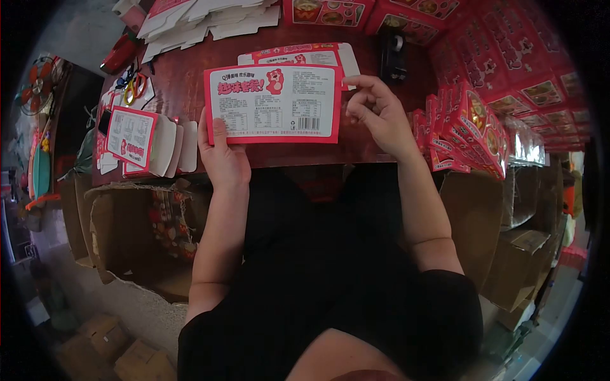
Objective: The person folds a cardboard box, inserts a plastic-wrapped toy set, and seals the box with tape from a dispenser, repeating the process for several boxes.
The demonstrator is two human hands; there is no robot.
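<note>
My left hand (223, 155) is closed on the lower left corner of a pink and white printed carton (273, 105), its thumb across the front. The carton faces me, with text, a barcode and a pink bear printed on it. My right hand (378, 114) is at the carton's right edge, index finger reaching toward it, the other fingers loosely bent and nothing in them. Behind the held carton lies another pink carton (298, 54) with a white end flap, partly hidden.
Flattened cartons (203, 22) are piled at the back of the red table (184, 76). Folded cartons (136, 136) and yellow-handled scissors (132, 90) lie to the left. Finished-looking boxes (467, 124) stand stacked on the right, with a black tape dispenser (393, 54) behind. An open cardboard box (127, 222) is below.
</note>
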